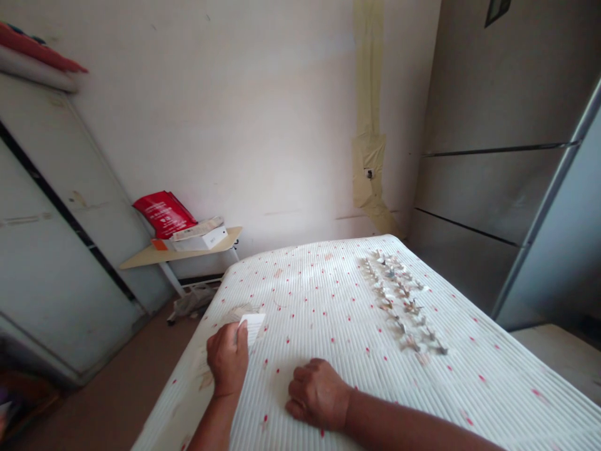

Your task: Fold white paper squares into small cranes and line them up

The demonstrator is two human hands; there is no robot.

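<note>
My left hand (228, 357) pinches a small white piece of paper (252, 327) between thumb and fingers, above the left part of a white ribbed cover with red dots (310, 326). To its right, my right hand (317, 394) rests on the cover with its fingers curled into a fist; whatever it may hold is hidden. Several small folded paper pieces (402, 291) stand in rows on the right part of the cover, beyond my right hand. Faint brownish drawings or marks show on the cover beside my left hand.
A small side table (141, 257) at the back left bears a red bag (164, 214) and a white box (206, 240). A grey refrigerator (488, 181) stands at the right. A pale cabinet (61, 238) is on the left, and a taped socket (369, 173) is on the wall.
</note>
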